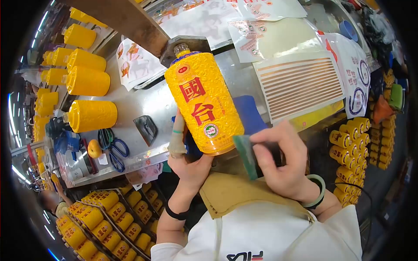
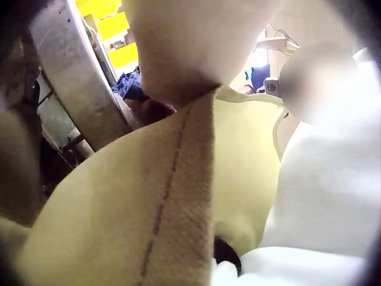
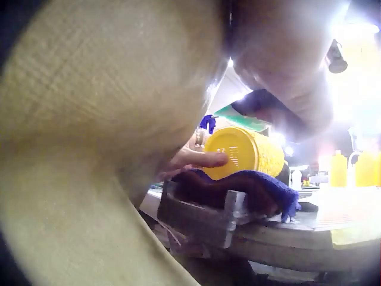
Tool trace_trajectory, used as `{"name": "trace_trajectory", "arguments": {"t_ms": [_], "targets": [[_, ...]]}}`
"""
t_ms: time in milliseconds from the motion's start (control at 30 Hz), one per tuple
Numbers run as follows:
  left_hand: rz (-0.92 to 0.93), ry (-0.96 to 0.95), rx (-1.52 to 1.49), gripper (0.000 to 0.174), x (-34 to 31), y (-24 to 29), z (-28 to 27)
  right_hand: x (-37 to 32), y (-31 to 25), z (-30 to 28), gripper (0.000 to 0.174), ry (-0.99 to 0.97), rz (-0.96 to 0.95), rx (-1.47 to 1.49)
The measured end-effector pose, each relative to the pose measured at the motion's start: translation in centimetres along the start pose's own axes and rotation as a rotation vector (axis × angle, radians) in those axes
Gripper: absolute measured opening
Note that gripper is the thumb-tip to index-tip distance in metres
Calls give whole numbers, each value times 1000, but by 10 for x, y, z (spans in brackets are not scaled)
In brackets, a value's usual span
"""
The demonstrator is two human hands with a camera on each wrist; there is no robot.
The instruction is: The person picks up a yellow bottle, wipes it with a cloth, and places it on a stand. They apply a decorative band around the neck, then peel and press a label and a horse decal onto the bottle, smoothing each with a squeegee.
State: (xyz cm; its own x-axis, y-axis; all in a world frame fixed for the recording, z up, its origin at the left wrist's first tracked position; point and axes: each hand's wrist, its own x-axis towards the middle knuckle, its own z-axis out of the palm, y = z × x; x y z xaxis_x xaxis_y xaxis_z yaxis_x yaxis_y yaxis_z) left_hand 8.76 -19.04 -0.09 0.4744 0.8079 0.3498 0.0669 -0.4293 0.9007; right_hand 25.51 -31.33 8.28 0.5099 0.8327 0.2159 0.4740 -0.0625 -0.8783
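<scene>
A yellow embossed bottle (image 1: 204,100) with red characters lies tilted above the bench, its clear stopper end by a dark metal block (image 1: 185,48). My left hand (image 1: 191,169) holds it at the base end, with a covered finger along its side; the right wrist view shows a finger against the round base (image 3: 229,158). Between thumb and fingers, my right hand (image 1: 283,161) pinches a flat green scraper (image 1: 247,156) just off the bottle's lower right edge. Beneath the bottle is a blue cloth (image 1: 250,114). The left wrist view shows mostly brown apron (image 2: 131,196), no bottle.
Several yellow bottles (image 1: 89,80) line the bench's left side. Scissors (image 1: 117,154) and a black tape dispenser (image 1: 146,129) lie nearer. To the right are a sheet of gold strips (image 1: 300,87) and printed sticker sheets (image 1: 274,39). Racks of bottles (image 1: 102,226) stand below left.
</scene>
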Motion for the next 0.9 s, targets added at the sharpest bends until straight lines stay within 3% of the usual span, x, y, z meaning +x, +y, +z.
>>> {"name": "trace_trajectory", "arguments": {"t_ms": [100,267,467,900], "targets": [[-76,-1,-64,91,3,7,1,-2,2,4,20,35,29,5],[82,42,55,92,8,19,4,0,-3,6,20,43,21,-16],[87,66,174,95,11,24,6,-2,-2,3,20,83,96,-54],[91,55,202,94,12,26,5,1,-14,14,20,27,-3,-14]]}}
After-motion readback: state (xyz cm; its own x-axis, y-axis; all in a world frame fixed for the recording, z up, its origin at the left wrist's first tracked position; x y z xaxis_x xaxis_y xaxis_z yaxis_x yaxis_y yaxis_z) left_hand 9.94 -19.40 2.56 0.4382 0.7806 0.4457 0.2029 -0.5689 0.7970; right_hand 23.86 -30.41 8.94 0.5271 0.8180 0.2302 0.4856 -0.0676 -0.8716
